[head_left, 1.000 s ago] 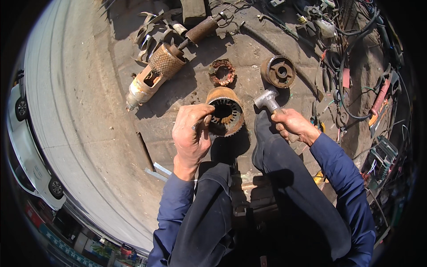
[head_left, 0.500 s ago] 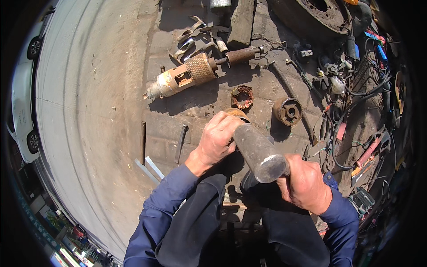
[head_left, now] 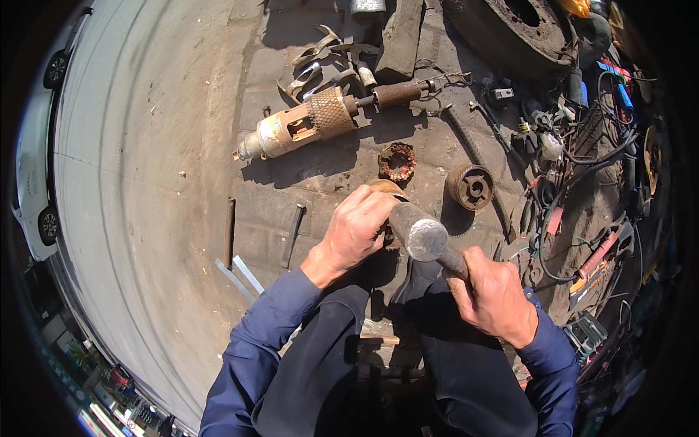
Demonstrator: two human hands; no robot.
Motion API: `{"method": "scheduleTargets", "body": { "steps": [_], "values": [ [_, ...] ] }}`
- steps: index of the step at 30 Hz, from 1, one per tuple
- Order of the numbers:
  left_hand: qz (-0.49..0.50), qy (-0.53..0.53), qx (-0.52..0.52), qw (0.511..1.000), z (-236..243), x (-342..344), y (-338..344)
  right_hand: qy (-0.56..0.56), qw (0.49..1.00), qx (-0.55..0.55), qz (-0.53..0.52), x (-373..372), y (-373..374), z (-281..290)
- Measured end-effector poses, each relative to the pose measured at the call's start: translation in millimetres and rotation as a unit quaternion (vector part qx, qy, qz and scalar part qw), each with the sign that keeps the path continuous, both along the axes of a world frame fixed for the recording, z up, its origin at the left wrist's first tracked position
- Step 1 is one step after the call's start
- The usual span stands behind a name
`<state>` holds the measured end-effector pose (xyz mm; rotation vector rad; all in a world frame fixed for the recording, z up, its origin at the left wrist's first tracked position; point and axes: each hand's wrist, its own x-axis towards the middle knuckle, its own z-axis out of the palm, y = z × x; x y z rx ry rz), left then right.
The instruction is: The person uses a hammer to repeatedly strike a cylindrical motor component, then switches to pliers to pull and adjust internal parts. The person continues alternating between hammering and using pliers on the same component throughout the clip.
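My right hand [head_left: 499, 298] is closed round the handle of a hammer [head_left: 427, 239]. Its thick steel head hangs just right of my left hand [head_left: 354, 231], in front of whatever lies beneath it. Bent over a rusty round metal piece [head_left: 388, 188], the fingers of my left hand are closed; only the far curved rim shows, and the rest is hidden by hand and hammer. Just beyond it lies a ring with reddish copper-like windings [head_left: 397, 161]. To the right stands a rusty drum-shaped part with a spoked hub [head_left: 470, 187].
A long rusty motor-like assembly [head_left: 298, 127] lies at the far left, near curved metal pieces [head_left: 317, 69] and a wooden block [head_left: 400, 40]. Two dark bars [head_left: 294, 234] rest left of my hand. Cables and tools [head_left: 575, 167] clutter the right, below a big rusty wheel [head_left: 517, 29].
The hammer head has moved away from me and toward my left hand, and my right hand has shifted slightly with it. My left hand stays at the rusty piece.
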<state>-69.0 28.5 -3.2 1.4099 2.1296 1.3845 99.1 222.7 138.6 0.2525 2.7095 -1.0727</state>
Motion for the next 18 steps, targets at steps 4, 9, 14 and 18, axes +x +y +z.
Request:
{"method": "scheduleTargets", "body": {
  "steps": [4, 9, 14, 18],
  "values": [
    [0.027, 0.003, 0.017, 0.999, 10.4, -3.1, -2.8, -0.026, 0.991, -0.095, -0.092, 7.3, 4.3, 3.2],
    [0.111, -0.062, 0.041, 0.991, 23.1, -8.5, -13.2, -0.081, 0.961, -0.168, -0.206, 11.6, 6.7, -0.4],
    [0.117, -0.066, 0.021, 0.991, 15.0, -0.7, -13.3, -0.084, 0.957, -0.173, -0.216, 12.6, 8.1, -6.7],
    [0.12, -0.067, 0.014, 0.99, 6.6, 2.8, -13.1, -0.082, 0.956, -0.186, -0.211, 14.3, 9.3, -5.5]
  ]
}}
